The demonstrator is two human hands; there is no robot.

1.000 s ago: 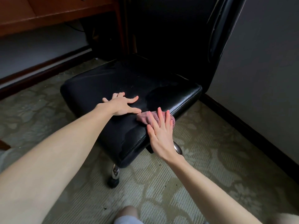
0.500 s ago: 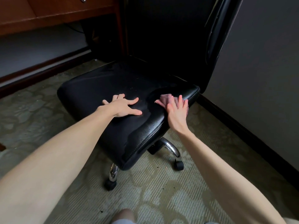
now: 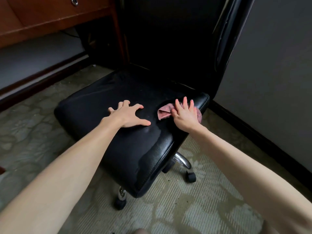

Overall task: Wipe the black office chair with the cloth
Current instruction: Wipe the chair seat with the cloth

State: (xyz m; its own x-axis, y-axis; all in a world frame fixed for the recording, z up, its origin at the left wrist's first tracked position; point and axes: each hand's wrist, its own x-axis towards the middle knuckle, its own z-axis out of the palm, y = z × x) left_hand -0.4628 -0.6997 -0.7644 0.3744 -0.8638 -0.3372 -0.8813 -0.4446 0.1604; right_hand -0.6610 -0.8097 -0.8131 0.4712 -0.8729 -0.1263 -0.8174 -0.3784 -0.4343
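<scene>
Carpet [image 3: 185, 208]: pale and patterned, under the whole scene.
Bench [image 3: 50, 14]: wooden, at the far left, behind the chair.
Black office chair [image 3: 168, 48]: tall back upright near the wall, chrome legs and a caster [image 3: 190, 177] showing below.
Seat [image 3: 94, 105]: broad black cushion. A duller, damp-looking band runs along its right side, which I take for the wiped strip.
Left hand [image 3: 128, 115]: fingers spread wide, palm pressed flat on the middle of the seat, bracing it.
Right hand [image 3: 184, 115]: fingers straight and slightly fanned, pressing the cloth down at the seat's far right corner.
Cloth [image 3: 163, 113]: pink, crumpled, mostly under the right palm, one fold poking out to the left.
Just changed: a second ago the cloth sat at the near right edge. It has slid along that side towards the backrest, while the left hand has not moved.
Meaning: the right side looks covered. The seat's left half and the backrest appear untouched, so plenty remains.
</scene>
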